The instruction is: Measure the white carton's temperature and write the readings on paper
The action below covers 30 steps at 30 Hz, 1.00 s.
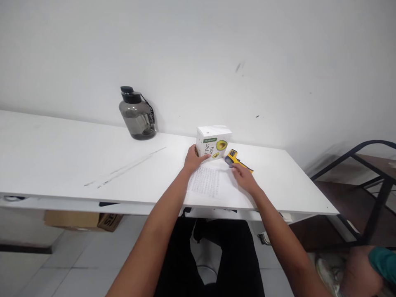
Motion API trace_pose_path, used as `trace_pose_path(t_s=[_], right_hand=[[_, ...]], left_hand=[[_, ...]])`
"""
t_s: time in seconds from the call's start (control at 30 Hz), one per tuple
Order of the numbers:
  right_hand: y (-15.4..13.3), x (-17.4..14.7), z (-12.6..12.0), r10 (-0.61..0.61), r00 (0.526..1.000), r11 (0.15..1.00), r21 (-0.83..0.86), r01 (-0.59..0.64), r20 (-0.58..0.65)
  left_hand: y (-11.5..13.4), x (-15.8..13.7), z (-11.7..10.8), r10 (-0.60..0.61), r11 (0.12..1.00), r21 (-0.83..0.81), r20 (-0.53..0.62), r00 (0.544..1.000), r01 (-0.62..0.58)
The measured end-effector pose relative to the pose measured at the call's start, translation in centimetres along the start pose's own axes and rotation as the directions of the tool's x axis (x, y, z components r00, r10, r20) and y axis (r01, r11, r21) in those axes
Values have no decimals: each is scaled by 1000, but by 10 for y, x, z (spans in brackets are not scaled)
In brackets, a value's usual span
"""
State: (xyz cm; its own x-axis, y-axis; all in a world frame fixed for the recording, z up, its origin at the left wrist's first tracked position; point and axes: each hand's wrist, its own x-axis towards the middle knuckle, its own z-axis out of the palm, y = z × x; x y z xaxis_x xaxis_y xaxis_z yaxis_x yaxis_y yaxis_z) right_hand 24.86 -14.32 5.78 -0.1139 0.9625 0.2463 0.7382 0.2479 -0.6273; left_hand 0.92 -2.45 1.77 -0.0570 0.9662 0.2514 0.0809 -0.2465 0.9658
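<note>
My left hand [194, 159] grips the lower left side of a white carton [213, 142] printed with avocados, its thumb across the front. The carton stands upright on the white table. My right hand [243, 177] has its fingers closed at the near edge of a yellow and dark infrared thermometer [232, 158], just right of the carton. The thermometer's handle points to the right, partly behind the hand. Between my hands lies a sheet of paper [204, 181] covered with rows of small writing.
A large grey see-through water jug [137, 119] with a black lid stands against the wall at left. Below the table [62, 156] is a cardboard box [74, 219]. A dark-framed rack [368, 181] stands at right, with part of another person [361, 270] near it.
</note>
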Motion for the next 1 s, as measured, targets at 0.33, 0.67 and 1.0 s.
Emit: trace_pose_path(t_s=[0.33, 0.67, 1.0], right_hand=[[-27, -41, 24, 67, 976, 934, 331, -134, 207], [-8, 4, 27, 122, 982, 770, 610, -186, 146], [-20, -13, 30, 112, 983, 911, 380, -159, 145]], left_hand=[[-3, 3, 2, 16, 1000, 4, 3, 1000, -16], [3, 0, 1, -10, 999, 44, -13, 1000, 11], [3, 2, 1, -20, 997, 79, -33, 999, 22]])
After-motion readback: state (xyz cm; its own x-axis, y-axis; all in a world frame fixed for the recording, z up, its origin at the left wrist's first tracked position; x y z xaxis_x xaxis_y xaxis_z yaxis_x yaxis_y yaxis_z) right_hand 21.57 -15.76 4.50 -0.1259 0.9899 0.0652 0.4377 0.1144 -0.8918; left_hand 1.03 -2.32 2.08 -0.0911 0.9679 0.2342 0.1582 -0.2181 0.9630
